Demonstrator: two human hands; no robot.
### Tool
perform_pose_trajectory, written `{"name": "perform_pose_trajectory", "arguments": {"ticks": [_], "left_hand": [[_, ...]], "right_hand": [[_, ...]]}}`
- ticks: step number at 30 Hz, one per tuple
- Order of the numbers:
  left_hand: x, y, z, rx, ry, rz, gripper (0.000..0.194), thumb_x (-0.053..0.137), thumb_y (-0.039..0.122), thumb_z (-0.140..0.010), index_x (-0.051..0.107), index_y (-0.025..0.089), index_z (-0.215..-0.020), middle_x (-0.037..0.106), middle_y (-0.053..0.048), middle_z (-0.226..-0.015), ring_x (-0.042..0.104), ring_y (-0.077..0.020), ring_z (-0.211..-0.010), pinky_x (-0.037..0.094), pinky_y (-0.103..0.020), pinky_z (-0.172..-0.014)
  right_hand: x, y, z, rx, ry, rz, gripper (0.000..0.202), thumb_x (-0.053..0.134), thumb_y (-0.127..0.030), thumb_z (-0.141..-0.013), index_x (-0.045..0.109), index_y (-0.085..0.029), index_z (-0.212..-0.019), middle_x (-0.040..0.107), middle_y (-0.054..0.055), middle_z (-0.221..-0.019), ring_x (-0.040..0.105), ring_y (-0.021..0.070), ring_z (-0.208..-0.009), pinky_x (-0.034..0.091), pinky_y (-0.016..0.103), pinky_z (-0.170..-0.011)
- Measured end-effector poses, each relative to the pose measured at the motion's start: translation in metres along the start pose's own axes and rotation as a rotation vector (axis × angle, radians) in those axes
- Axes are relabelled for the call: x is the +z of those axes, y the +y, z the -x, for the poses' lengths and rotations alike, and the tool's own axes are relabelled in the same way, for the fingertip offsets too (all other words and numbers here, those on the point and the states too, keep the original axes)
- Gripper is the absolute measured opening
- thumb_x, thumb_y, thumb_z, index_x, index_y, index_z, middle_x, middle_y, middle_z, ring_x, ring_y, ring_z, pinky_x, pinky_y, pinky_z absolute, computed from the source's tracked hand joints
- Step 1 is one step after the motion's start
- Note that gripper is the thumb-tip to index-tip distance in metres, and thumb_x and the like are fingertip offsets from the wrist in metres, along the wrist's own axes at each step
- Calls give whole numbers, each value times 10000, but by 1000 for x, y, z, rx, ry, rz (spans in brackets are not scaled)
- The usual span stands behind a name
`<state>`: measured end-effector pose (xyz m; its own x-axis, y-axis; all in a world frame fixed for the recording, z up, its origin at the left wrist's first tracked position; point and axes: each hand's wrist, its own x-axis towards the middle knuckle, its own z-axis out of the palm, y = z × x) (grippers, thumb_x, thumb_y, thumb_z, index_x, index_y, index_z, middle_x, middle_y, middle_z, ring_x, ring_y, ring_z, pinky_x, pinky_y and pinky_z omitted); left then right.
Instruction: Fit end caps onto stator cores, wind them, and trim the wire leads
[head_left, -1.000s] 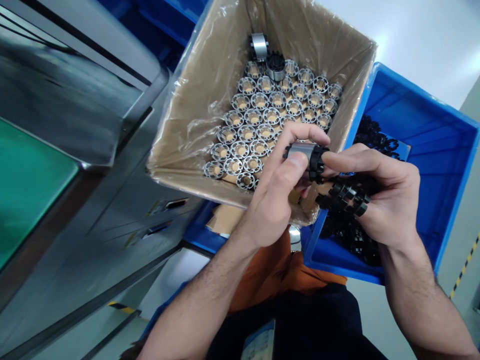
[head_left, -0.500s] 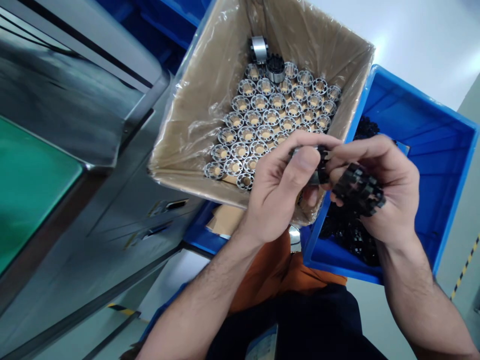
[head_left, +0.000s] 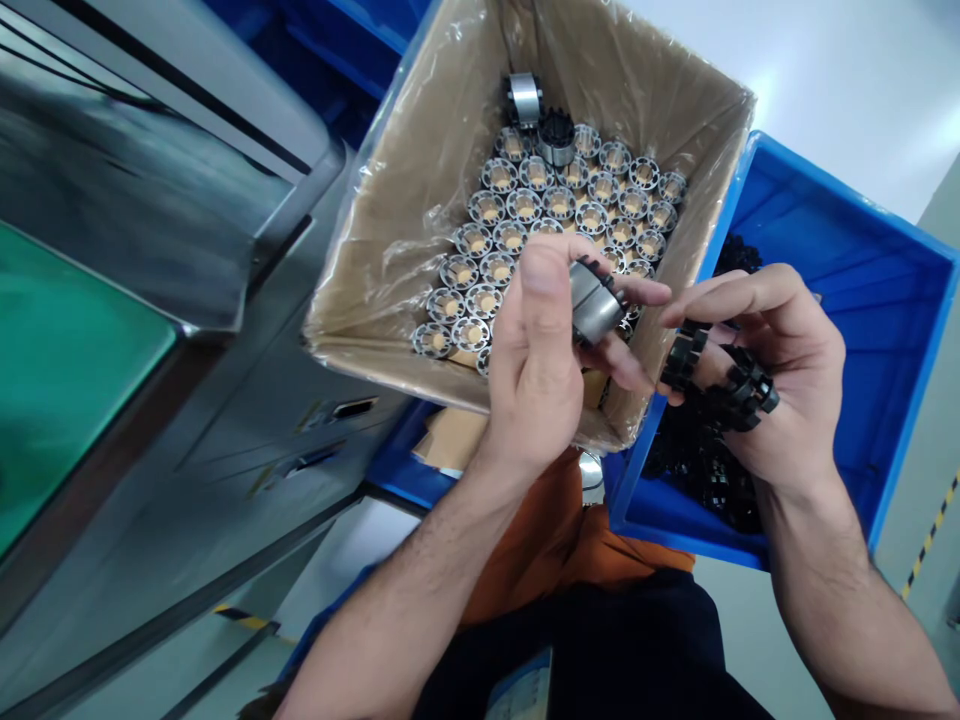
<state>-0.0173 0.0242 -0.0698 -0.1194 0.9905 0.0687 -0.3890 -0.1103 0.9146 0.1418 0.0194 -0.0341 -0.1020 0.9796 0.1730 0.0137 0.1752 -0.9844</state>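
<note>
Over the front of the carton point(head_left: 390, 378), my left hand point(head_left: 544, 370) holds a metal ring with black toothed edges point(head_left: 598, 303). Its fingers reach behind the ring and its thumb lies along the near side. My right hand point(head_left: 787, 380), just to the right above the blue bin, is curled round several black toothed plastic rings point(head_left: 739, 390). The fingertips of the two hands are close together. Several bare metal rings point(head_left: 487, 208) stand in rows inside the carton. Two rings with black toothed edges point(head_left: 556, 138) rest on top at the back.
A clear plastic liner point(head_left: 397, 190) covers the carton walls. The blue bin point(head_left: 840, 180) at the right holds a heap of black rings point(head_left: 705, 480). A metal machine with a green surface point(head_left: 75, 380) stands at the left. Cardboard pieces point(head_left: 450, 438) lie below the carton.
My hands have moved slightly apart. The ring in my left hand has turned, showing its metal side, and the left thumb has lifted up off it. My right hand keeps its black rings.
</note>
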Motion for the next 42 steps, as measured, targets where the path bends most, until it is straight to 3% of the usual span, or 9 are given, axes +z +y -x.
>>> {"name": "perform_pose_trajectory", "arguments": {"ticks": [6,13,17,21,24,27,32,37,42], "left_hand": [[-5,14,1,-56,2,-222,700,535,983,-1058,554,283,-1069,888,2,-1037,879,-202,-850,494,-242,-463],[0,16,0,-102,-44,-161,663,489,923,-1120,696,299,-1032,629,33,-663,528,-118,-456,297,-294,-360],[0,8,3,13,-61,-161,726,502,918,-1118,771,274,-916,630,-5,-716,590,-119,-539,375,-283,-442],[-1,7,3,6,-80,-190,625,569,867,-1125,780,290,-1008,636,-11,-746,618,-132,-563,369,-276,-468],[-9,14,-1,-13,-129,-109,579,562,865,-1116,749,325,-1209,630,-11,-800,559,-147,-558,413,-287,-462],[-27,27,-5,-104,-271,-141,476,641,745,-1101,686,349,-1362,700,-57,-1077,660,-213,-774,581,-332,-568],[-59,54,-13,91,-480,-702,502,733,470,-1132,575,405,-1604,692,-80,-1427,723,-292,-1263,690,-422,-928],[-63,66,-21,75,-650,-971,680,943,420,-995,638,318,-1594,805,-52,-1279,788,-241,-1036,688,-400,-933],[-52,71,-19,-8,-715,-962,495,913,436,-1022,771,265,-1464,833,-65,-1433,813,-201,-1019,692,-351,-990]], "right_hand": [[-2,-2,-1,-6,-29,-13,154,985,-369,-962,864,-403,-1050,886,-35,-1022,778,206,-697,585,347,-498],[-3,-2,-1,-27,-70,18,195,938,-252,-955,881,-412,-1049,874,-40,-1013,772,218,-751,632,371,-574],[-4,-1,0,-38,-80,-17,290,964,-183,-940,917,-425,-1092,869,-40,-1054,782,200,-777,649,360,-595],[-6,1,0,-86,-56,-35,354,956,-170,-975,943,-448,-1195,866,-50,-1120,777,163,-846,648,316,-633],[-6,1,0,-96,-19,-61,303,950,-217,-1003,946,-441,-1206,865,-54,-1141,773,149,-814,685,315,-672],[-6,-1,1,-37,48,-122,200,953,-281,-1008,945,-416,-1155,869,-48,-1097,756,143,-693,657,304,-565],[-9,1,0,56,109,-223,201,1007,-405,-954,924,-446,-1133,867,-37,-1061,748,175,-663,629,307,-481],[-13,13,-4,45,123,-206,234,975,-526,-963,890,-456,-1169,850,0,-1121,775,217,-752,624,329,-490],[-15,24,-8,90,130,-182,337,977,-631,-929,876,-433,-1181,843,24,-1107,791,250,-799,654,357,-534]]}}
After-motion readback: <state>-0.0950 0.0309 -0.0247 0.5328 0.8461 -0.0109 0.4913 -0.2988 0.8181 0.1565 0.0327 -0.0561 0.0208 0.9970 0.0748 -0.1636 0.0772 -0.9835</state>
